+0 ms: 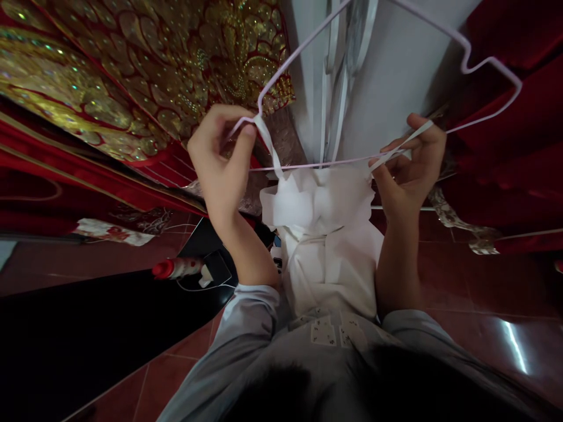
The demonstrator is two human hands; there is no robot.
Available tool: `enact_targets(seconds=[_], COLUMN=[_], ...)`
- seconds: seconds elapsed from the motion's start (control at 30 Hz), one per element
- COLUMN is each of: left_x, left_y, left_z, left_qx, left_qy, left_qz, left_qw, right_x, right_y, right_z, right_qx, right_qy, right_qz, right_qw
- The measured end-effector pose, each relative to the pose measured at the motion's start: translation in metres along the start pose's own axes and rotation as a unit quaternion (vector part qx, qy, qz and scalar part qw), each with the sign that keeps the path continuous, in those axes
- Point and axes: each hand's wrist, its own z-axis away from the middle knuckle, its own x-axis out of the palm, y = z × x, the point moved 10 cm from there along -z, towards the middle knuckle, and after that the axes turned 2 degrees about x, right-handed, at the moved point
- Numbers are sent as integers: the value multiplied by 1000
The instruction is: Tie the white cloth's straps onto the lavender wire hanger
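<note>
"So, what is the left hand (222, 161) doing?"

"It pinches the hanger (308, 44) near the dip on its left side, with the left strap (269, 140) caught there too."

"And the right hand (410, 183)?"

"Its fingers are bent and apart. The right strap (404, 145) runs across them. I can't tell if they squeeze it."

"Which way does that strap lie?"

"It is long and thin, and it slants up to the right, just like a pointer to the hanger's right end. The dip on that side is up and to the right, and the right hand is the nearer of the 2."

"Where is the white garment (325, 202)?"

"Low, between the 2 arms, under the hanger's bottom bar. Past it, red clothes (519, 152) hang on the right."
</note>
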Motion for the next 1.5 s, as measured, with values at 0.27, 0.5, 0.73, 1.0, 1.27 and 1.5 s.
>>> enact_targets(seconds=[0.27,0.5,0.73,1.0,1.27,1.5], left_x=[31,40,35,37,41,37], left_y=[-63,-59,-62,-62,-57,-41], left_z=[73,73,73,73,76,79], left_qx=[-245,-232,-243,-221,-207,-197], left_qy=[212,196,192,192,181,67], left_qz=[299,275,262,274,264,147], left_qw=[898,912,914,916,924,967], right_x=[14,-89,-77,-29,33,68], right_y=[-1,38,-12,-75,-79,-33], right_z=[7,-8,-65,-68,3,31], right_qx=[-13,-148,-124,-155,-185,-79], right_qy=[-5,222,22,-50,-109,-175], right_qz=[-63,-38,103,209,85,176], right_qw=[998,963,987,964,973,965])
